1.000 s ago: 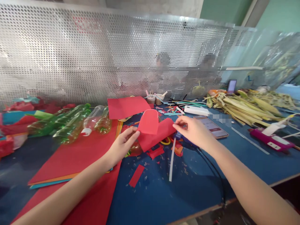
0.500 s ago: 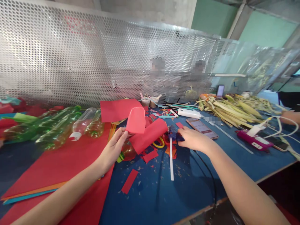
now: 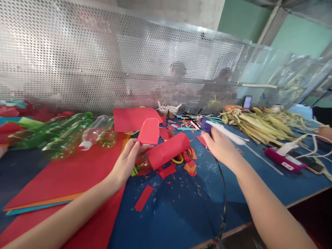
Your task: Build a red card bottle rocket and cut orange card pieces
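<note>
Between the fingers and thumb of my left hand (image 3: pixel 129 155) is a red foam-like cutout (image 3: pixel 149 131) with a rounded top. My right hand (image 3: pixel 220 143) is wrapped around a purple glue gun (image 3: pixel 205 126); a white glue stick (image 3: pixel 225 130), blurred by motion, sticks out of its back to the right. The gun's black cord (image 3: pixel 222 193) hangs to the table's front edge. Just right of the cutout lies a bottle (image 3: pixel 143 163) wrapped in a red sheet (image 3: pixel 169 151). Yellow- and orange-handled scissors (image 3: pixel 178 159) are partly hidden behind it.
Red sheets (image 3: pixel 85 176) and several green and clear bottles (image 3: pixel 67 140) lie on the left. Coloured scraps (image 3: pixel 190 167) litter the middle. To the right are dried husks (image 3: pixel 254 126), a magenta power strip (image 3: pixel 284 159) and white cables. A perforated metal screen (image 3: pixel 103 62) stands behind.
My right hand has lifted the glue gun off the table and turned it, so its glue stick now points right. The left hand still holds the red cutout.
</note>
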The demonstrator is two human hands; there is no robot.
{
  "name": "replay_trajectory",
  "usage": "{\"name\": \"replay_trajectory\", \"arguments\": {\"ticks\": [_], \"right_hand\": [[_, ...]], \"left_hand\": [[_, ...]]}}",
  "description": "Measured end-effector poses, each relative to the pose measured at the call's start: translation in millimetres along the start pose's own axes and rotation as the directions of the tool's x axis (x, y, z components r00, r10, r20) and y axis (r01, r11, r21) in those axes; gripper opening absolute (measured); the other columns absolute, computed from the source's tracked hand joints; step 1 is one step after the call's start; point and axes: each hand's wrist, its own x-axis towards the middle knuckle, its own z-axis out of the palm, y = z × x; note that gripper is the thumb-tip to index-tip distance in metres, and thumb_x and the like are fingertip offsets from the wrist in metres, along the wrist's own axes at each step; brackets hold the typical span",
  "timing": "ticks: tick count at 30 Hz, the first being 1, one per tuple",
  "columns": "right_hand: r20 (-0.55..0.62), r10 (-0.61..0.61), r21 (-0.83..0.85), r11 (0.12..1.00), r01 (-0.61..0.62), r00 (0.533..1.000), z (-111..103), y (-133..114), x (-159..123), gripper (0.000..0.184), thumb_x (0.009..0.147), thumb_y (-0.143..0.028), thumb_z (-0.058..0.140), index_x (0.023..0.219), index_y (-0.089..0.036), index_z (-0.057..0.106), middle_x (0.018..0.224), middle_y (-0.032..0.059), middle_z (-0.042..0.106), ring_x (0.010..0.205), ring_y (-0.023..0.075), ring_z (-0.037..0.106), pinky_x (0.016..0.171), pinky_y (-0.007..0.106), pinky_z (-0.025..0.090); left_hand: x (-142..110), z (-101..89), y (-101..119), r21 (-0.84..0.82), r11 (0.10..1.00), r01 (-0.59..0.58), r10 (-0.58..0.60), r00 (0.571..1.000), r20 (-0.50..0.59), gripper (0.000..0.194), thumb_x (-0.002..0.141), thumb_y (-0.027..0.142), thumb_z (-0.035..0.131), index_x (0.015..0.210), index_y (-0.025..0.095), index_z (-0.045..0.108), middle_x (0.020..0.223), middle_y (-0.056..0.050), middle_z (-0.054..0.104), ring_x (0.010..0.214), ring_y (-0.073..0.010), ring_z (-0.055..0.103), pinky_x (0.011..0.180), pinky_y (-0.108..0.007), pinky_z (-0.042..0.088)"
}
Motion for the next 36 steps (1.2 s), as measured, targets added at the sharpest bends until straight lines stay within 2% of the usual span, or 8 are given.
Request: {"name": "replay_trajectory", "arguments": {"ticks": [3,6,9,11,16,24,30,36], "right_hand": [[0.212,-0.1,0.33,0.944,0.025,0.972,-2,-5,-9,0.034,0.093,-0.049,0.033,0.089,-0.021,0.051,0.056,-0.002,0.055,0.051,0.016,0.055,0.051,0.027,0.042],[0.443,-0.286,0.593,0.804,-0.038,0.85,-2,-15,-22,0.041,0.093,-0.055,0.035,0.088,-0.019,0.053,0.049,-0.0056,0.048,0.045,0.0117,0.048,0.05,0.025,0.04],[0.574,-0.348,0.578,0.814,-0.065,0.741,1,-25,-34,0.042,0.094,-0.054,0.036,0.087,-0.018,0.056,0.051,-0.0051,0.048,0.049,0.0112,0.049,0.056,0.027,0.041],[0.61,-0.339,0.535,0.843,-0.057,0.717,5,-29,-39,0.043,0.094,-0.054,0.036,0.087,-0.018,0.056,0.051,-0.0048,0.049,0.049,0.0114,0.049,0.058,0.027,0.04],[0.634,-0.268,0.471,0.878,-0.087,0.726,11,-34,-46,0.046,0.093,-0.058,0.035,0.086,-0.018,0.056,0.051,-0.0042,0.05,0.049,0.0114,0.05,0.052,0.025,0.038],[0.635,-0.201,0.389,0.917,-0.084,0.746,5,-43,-56,0.049,0.09,-0.062,0.037,0.083,-0.018,0.055,0.051,-0.0032,0.053,0.051,0.0128,0.053,0.054,0.026,0.042],[0.626,-0.181,0.33,0.943,-0.047,0.758,-6,-58,-62,0.042,0.091,-0.057,0.038,0.079,-0.02,0.052,0.054,-0.003,0.053,0.055,0.0136,0.055,0.056,0.027,0.044],[0.626,-0.165,0.309,0.95,-0.049,0.762,-7,-67,-63,0.036,0.091,-0.053,0.041,0.08,-0.02,0.052,0.054,-0.004,0.051,0.05,0.012,0.054,0.05,0.025,0.044]], "left_hand": [[-2,1.2,-3,-0.039,0.999,-0.008,0.008,1.0,-0.004,0.026,0.082,0.05,0.054,0.084,0.024,0.05,0.094,-0.006,0.075,0.106,-0.0249,0.065,0.095,-0.039,0.047],[-7,3.1,-3,-0.054,0.999,-0.011,0.01,1.0,-0.005,0.025,0.084,0.048,0.052,0.082,0.024,0.047,0.093,-0.006,0.075,0.107,-0.0254,0.064,0.096,-0.041,0.046],[-10,4.4,-3,-0.063,0.998,-0.017,0.016,1.0,-0.005,0.022,0.085,0.045,0.051,0.082,0.024,0.044,0.094,-0.006,0.075,0.107,-0.0249,0.064,0.096,-0.041,0.046],[-10,4.2,-5,-0.072,0.997,-0.026,0.026,1.0,-0.006,0.023,0.085,0.046,0.05,0.084,0.024,0.044,0.095,-0.007,0.075,0.106,-0.0252,0.065,0.095,-0.042,0.046],[-9,2.7,-14,-0.045,0.995,-0.086,0.085,0.996,-0.021,0.023,0.09,0.047,0.043,0.085,0.024,0.042,0.1,-0.005,0.073,0.108,-0.0225,0.064,0.101,-0.04,0.042],[-24,8.6,-15,0.113,0.975,-0.19,0.192,0.981,-0.008,0.022,0.094,0.042,0.036,0.093,0.024,0.049,0.106,-0.005,0.069,0.112,-0.0224,0.061,0.1,-0.036,0.041],[-27,10.2,-14,0.104,0.976,-0.19,0.19,0.982,0.006,0.022,0.094,0.04,0.038,0.095,0.023,0.051,0.107,-0.005,0.069,0.113,-0.0216,0.06,0.1,-0.032,0.042],[-27,9.8,-15,0.104,0.972,-0.212,0.212,0.977,0.015,0.022,0.094,0.041,0.037,0.092,0.024,0.051,0.106,-0.005,0.069,0.112,-0.022,0.06,0.096,-0.032,0.044]]}}
